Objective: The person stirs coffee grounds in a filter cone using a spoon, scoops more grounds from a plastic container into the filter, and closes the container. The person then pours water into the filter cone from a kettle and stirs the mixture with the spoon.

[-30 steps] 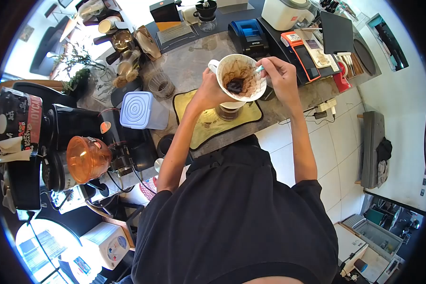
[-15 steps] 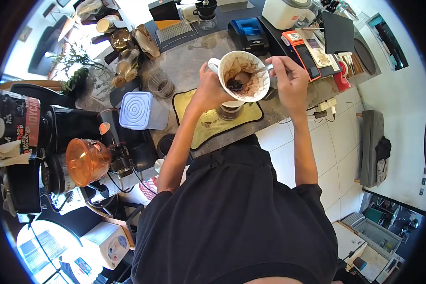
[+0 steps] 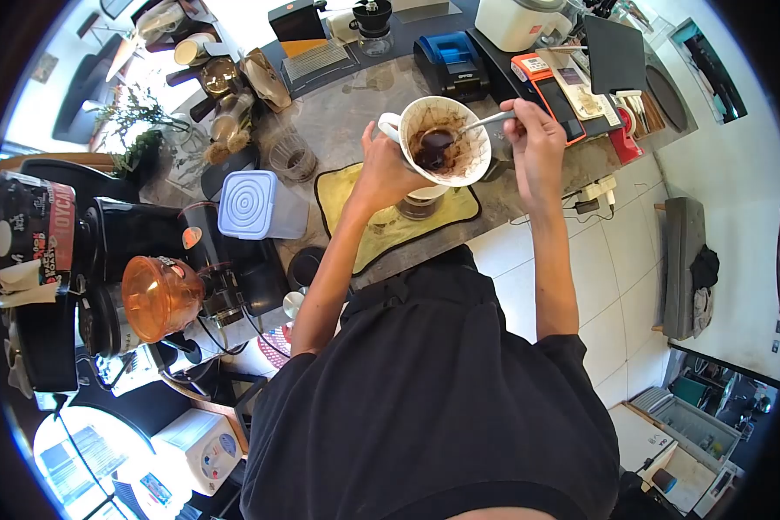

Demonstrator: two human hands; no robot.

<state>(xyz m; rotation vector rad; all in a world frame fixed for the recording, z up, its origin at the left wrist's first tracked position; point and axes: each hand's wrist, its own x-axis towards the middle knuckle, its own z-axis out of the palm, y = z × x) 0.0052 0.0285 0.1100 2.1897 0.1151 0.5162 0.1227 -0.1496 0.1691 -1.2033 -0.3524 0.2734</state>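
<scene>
A white coffee dripper with a side handle is tipped toward me, its inner wall streaked with brown grounds and dark, wet coffee at the bottom. Wrapped around its left side is my left hand, the fingers partly hidden behind it. My right hand pinches the handle of a metal spoon, whose bowl reaches into the dark coffee. Directly below the dripper, a glass with brown contents stands on a yellow cloth with a dark edge; the dripper partly covers it.
Left of the cloth are a lidded plastic tub, a drinking glass and a grinder with an orange hopper. At the back stands a black and blue printer. A card terminal lies to the right on the counter.
The spoon's bowl has shifted and now looks dark in the coffee, and more of its handle shows. My right hand has moved slightly; the dripper stays nearly in place.
</scene>
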